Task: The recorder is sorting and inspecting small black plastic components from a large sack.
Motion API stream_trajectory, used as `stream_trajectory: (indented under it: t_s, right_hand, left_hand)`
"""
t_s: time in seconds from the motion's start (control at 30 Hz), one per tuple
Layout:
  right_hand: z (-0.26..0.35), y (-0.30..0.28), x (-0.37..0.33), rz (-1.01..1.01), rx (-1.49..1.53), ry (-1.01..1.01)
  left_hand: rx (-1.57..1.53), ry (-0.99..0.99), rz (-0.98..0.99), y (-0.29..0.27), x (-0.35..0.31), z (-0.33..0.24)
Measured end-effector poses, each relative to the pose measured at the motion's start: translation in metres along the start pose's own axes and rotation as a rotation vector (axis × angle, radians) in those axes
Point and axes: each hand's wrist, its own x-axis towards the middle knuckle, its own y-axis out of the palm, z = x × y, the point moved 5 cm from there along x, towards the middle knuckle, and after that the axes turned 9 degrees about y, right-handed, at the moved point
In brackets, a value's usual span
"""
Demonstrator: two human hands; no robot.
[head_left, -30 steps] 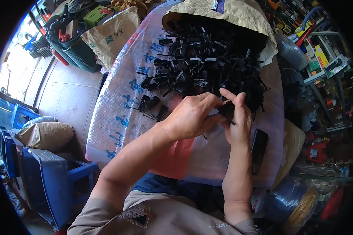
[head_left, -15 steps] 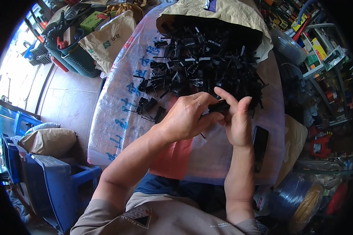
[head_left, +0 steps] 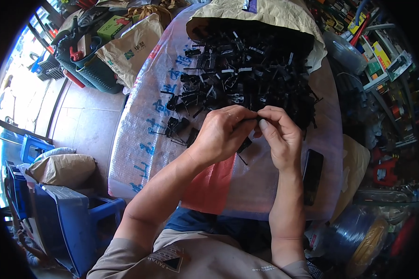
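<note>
Both hands [head_left: 251, 132] lower, nearer than before.

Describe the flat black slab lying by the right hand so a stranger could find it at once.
Start at the woven plastic sheet covering the table, and follow its near right edge. Just right of the right hand lies a phone-like slab. Unlike the heap of small black parts, it is smooth, rectangular and alone.

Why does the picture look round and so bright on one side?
In the head view a fisheye lens bends edges and leaves black corners; sunlight washes out the floor at left, while the pile of black parts looks dark; the left hand and right hand stay sharp.
</note>
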Motion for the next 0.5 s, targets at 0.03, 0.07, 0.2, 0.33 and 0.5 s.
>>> stream_trajectory:
  t_s: [0.03,0.07,0.2,0.33,0.5]
  right_hand:
    - [-0.002,0.000,0.000,0.001,0.000,0.000]
    - [-0.005,0.001,0.001,0.016,0.034,-0.005]
    - [-0.012,0.000,0.002,0.026,0.165,-0.004]
    - [-0.012,-0.001,0.002,0.025,0.149,-0.051]
    - [-0.007,-0.002,0.001,0.057,0.175,-0.006]
  left_hand:
    - [-0.011,-0.007,-0.021,0.000,-0.001,0.000]
    - [-0.010,-0.007,-0.022,0.001,-0.001,0.000]
    - [0.066,0.053,-0.069,0.006,-0.001,-0.003]
    - [0.114,0.187,-0.113,0.008,-0.002,-0.010]
    - [0.022,0.058,-0.080,0.007,-0.003,-0.008]
